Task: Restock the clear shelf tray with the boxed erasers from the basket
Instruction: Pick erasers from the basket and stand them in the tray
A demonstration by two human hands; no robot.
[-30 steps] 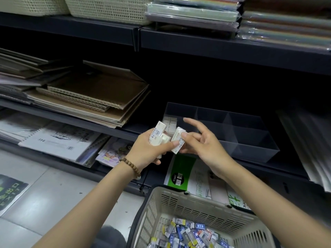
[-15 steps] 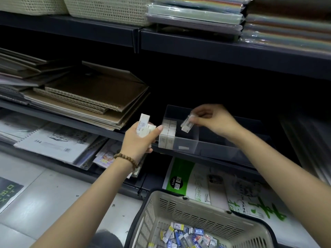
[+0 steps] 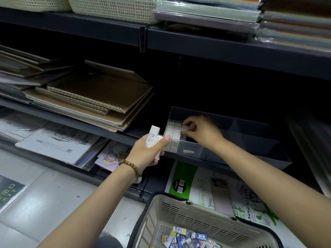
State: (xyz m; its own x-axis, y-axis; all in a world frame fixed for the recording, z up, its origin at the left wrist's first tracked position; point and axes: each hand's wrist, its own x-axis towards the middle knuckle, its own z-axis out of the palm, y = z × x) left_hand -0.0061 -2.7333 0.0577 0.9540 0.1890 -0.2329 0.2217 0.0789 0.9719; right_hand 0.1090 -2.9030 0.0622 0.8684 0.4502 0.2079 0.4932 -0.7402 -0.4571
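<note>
A clear divided tray (image 3: 250, 151) sits on the dark middle shelf. Several white boxed erasers (image 3: 172, 135) stand packed in its left compartment. My right hand (image 3: 200, 130) reaches into that compartment and pinches one boxed eraser (image 3: 185, 128) against the row. My left hand (image 3: 148, 151), with a bead bracelet on the wrist, hovers just left of the tray's front corner and grips a few white boxed erasers (image 3: 153, 136). Below, a beige basket (image 3: 197, 217) holds several loose erasers (image 3: 188, 238) in blue and white sleeves.
Brown corrugated sheets (image 3: 93, 99) and sketch pads (image 3: 53, 142) fill the shelves to the left. A green and white paper pack (image 3: 206, 187) lies under the tray. Woven baskets (image 3: 111, 8) and wrapped paper stacks (image 3: 215, 13) sit on the top shelf. Grey floor tiles (image 3: 35, 203) lie at lower left.
My right hand took one eraser from my left hand, carried it up over the tray, and has lowered it into the left compartment beside the row. My left hand rose slightly.
</note>
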